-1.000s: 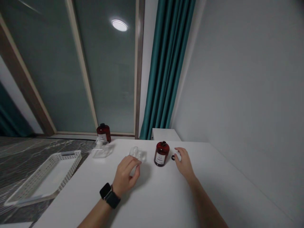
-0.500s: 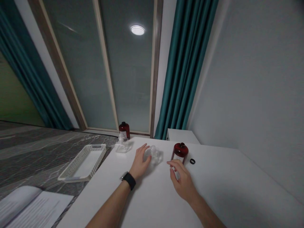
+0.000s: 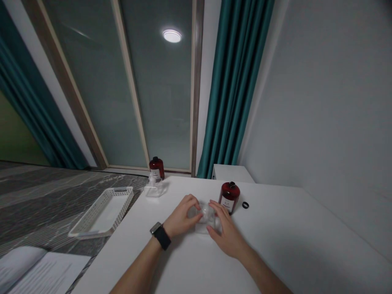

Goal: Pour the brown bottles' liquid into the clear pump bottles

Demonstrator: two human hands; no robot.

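A clear plastic container [image 3: 202, 229] with a rounded clear piece inside or on top stands on the white table between my hands. My left hand [image 3: 183, 215] has its fingers and thumb curled at its upper left side, closed on it. My right hand [image 3: 227, 232] is at its right side with thumb and fingers apart; whether it presses on the container I cannot tell. Just behind my right hand stands a dark red bottle [image 3: 229, 194] with a white label and an uncapped-looking black neck. A black ring [image 3: 245, 205] lies to its right.
Another red bottle [image 3: 157, 167] stands at the table's far left corner, behind a second clear container [image 3: 154, 191]. Left of the white table [image 3: 190, 269] are a white perforated basket [image 3: 78, 234] and an open book [image 3: 58, 271]. A white cabinet [image 3: 234, 173] stands beyond the far edge.
The clear container has come nearer to me, with my left hand curling more tightly at it. My right hand has moved left from the red bottle to the container. The view has shifted slightly.
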